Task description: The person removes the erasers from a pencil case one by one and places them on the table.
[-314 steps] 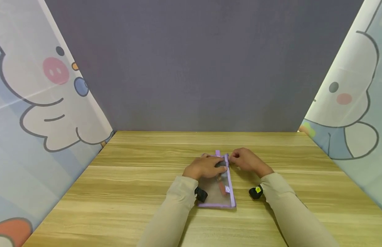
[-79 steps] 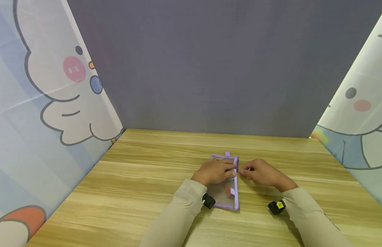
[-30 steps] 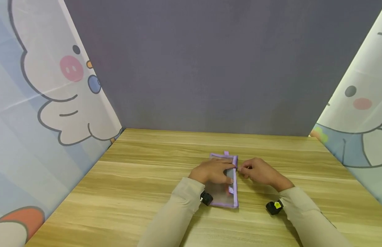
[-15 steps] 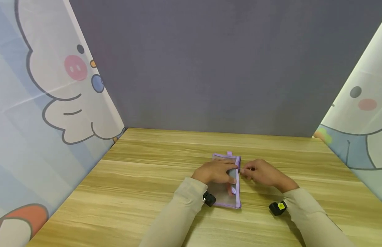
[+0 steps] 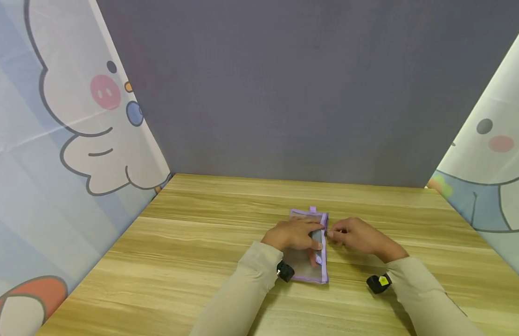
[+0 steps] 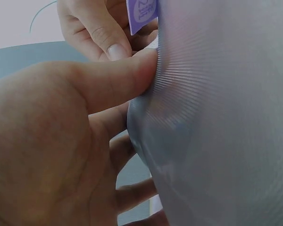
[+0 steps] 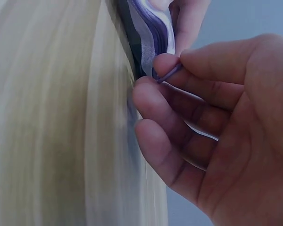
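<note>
A see-through mesh zip pouch with purple edging lies on the wooden table. Something red shows through it, partly hidden by my left thumb. My left hand rests across the pouch, fingers spread and fairly straight. In the left wrist view its thumb presses the mesh, which puckers and bulges towards the palm. At the pouch's right side, my right hand pinches a thin purple cord-like pull between thumb and index finger. The purple zip edge rises beside those fingertips. A purple tag hangs from this edge.
The wooden table reaches back to a dark grey panel. Cartoon-printed sheets flank it on the left and right. Each wrist carries a small black camera.
Since the oldest frame, my right hand has come from the pouch's far corner slightly nearer along the zip edge. My left thumb has spread further from the index finger. The head view has shifted.
</note>
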### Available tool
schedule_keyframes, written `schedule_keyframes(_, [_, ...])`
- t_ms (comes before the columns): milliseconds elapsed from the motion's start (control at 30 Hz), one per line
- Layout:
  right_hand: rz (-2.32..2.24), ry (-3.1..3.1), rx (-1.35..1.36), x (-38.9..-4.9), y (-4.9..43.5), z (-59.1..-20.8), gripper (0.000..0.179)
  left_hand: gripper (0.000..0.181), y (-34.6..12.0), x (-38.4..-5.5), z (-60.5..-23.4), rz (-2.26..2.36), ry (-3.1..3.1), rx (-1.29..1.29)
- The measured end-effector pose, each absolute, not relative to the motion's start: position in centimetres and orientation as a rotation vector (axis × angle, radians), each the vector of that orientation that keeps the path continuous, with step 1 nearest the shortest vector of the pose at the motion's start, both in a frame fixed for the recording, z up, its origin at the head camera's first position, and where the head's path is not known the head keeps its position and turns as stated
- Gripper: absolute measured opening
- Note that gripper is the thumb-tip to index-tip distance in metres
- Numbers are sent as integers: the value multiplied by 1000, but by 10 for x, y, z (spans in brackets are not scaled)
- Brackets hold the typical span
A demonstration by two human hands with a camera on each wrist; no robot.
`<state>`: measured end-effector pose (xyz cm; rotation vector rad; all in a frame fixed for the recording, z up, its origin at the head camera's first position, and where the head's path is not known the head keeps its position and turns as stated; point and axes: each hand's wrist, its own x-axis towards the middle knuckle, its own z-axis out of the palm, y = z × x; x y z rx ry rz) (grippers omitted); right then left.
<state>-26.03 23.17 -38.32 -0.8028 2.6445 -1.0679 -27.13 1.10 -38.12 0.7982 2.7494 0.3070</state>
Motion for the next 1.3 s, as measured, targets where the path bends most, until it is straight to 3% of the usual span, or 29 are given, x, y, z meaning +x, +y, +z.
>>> schedule_keyframes(467, [-1093,2678,-694,-264,238,-389,22,62,12,-275,-383,272,2761,1013])
schedule_keyframes(767, [-1039,2783,-658,-265,234,-391,18,62,14,-276,-386,242,2791,1012])
schedule_keyframes(1300, [-1040,2805,-713,-270,230,-393,26,62,12,-278,-389,233,2806,958])
